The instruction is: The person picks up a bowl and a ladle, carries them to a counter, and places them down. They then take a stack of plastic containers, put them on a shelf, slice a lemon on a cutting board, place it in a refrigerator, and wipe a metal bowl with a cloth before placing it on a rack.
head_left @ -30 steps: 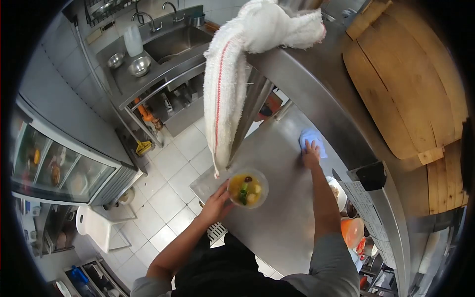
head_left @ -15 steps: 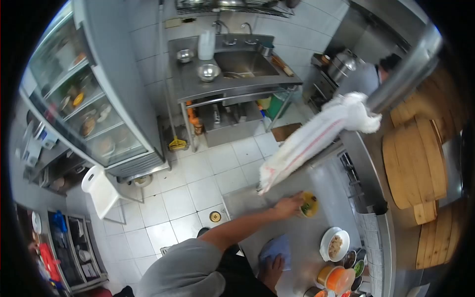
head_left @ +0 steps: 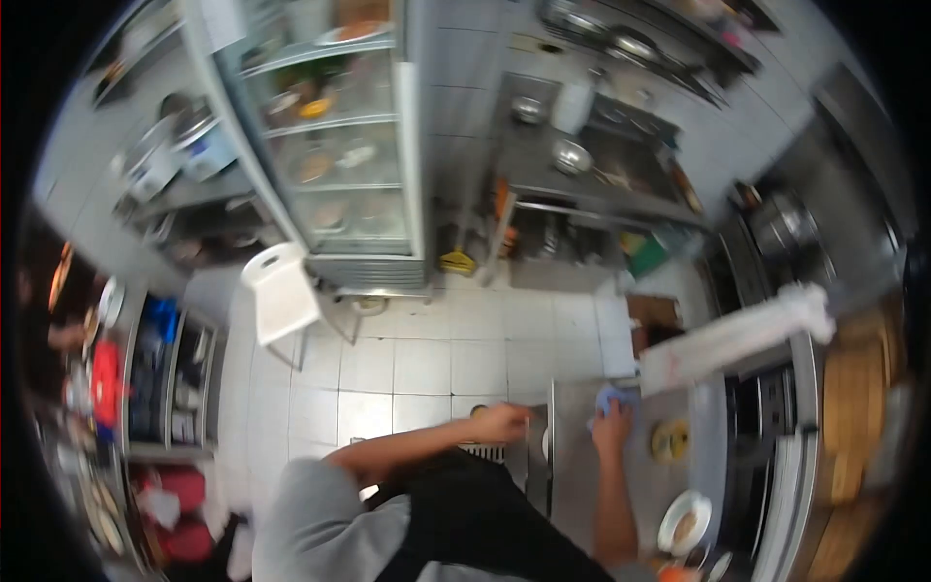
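Note:
My left hand (head_left: 502,424) is closed beside the near edge of the steel counter, fingers curled by a narrow grey panel (head_left: 535,466); I cannot tell what it grips. A white rounded edge (head_left: 546,427) shows just past the fingers. Pressed onto the counter (head_left: 580,475), my right hand (head_left: 613,423) is closed over a bunched blue cloth (head_left: 609,396). To the right of that hand sits a yellowish round bowl (head_left: 669,440) with dark bits in it. Lower down stands a white bowl (head_left: 685,522) of pale pieces.
A white towel (head_left: 737,339) hangs across the counter's far end. Bamboo steamers (head_left: 858,412) stack at the right. Across the tiled floor (head_left: 422,364) are a white chair (head_left: 283,296), a glass-door fridge (head_left: 417,165) and a sink table (head_left: 529,165). Food containers (head_left: 679,572) line the bottom edge.
The view has swung left. My left hand has left the yellowish bowl and drawn back to the counter's edge. My right hand has moved the blue cloth toward the counter's far end.

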